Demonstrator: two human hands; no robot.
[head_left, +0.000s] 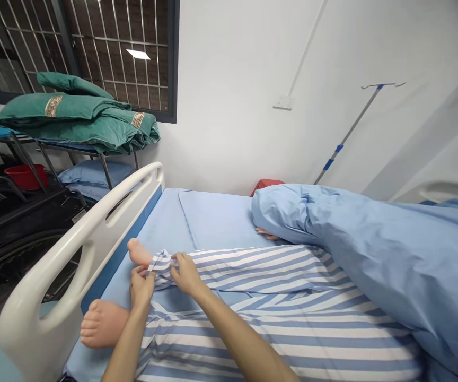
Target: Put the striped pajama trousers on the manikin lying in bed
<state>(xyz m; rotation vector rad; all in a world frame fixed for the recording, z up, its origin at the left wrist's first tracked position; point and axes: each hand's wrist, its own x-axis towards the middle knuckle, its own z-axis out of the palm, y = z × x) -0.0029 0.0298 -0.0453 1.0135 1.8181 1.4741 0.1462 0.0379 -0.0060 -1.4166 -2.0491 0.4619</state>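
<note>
Blue-and-white striped pajama trousers (248, 265) cover the legs of a figure lying on the bed; its feet look smooth, like a manikin's. At the far ankle, my left hand (141, 287) pinches the edge of the trouser cuff between thumb and fingers. My right hand (186, 273) has its fingers curled on the same trouser leg, a little above the cuff, gripping the cloth. Just past my left hand is the far bare foot (138, 251). The near bare foot (104, 323) rests left of my left forearm. A blue quilt (356, 239) hides the upper body, except for some fingers.
A white bed end board (81, 233) rises at the left, close to the feet. Beyond it are a wheelchair (26, 223), folded green quilts (81, 114) and a red basin (26, 176). An IV pole (348, 132) stands by the wall behind the bed.
</note>
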